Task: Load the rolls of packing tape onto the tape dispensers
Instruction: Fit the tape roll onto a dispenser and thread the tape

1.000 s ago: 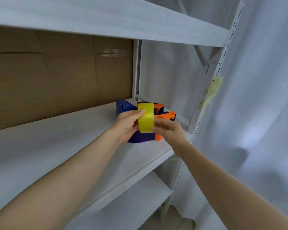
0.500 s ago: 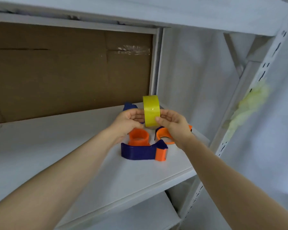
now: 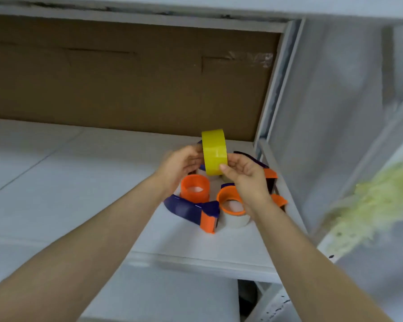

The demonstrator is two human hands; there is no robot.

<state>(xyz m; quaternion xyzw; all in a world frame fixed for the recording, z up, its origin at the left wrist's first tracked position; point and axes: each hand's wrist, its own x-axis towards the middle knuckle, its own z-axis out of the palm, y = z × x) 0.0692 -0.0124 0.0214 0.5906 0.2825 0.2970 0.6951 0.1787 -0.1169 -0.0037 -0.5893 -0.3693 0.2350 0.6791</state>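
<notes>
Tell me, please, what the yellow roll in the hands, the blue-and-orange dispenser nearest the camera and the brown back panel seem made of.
Yellow roll of tape: likely wound plastic film, glossy; a bright highlight crosses its smooth band.
Blue-and-orange dispenser: probably moulded hard plastic, slight sheen, even colour.
Brown back panel: cardboard, matte, with creases and a taped seam.

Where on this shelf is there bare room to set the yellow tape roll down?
The shelf is bare on its left stretch, from the cardboard backing to the front edge. A narrower strip lies between the nearest tape dispenser and the front edge. The right end, by the upright, is crowded with dispensers.
</notes>
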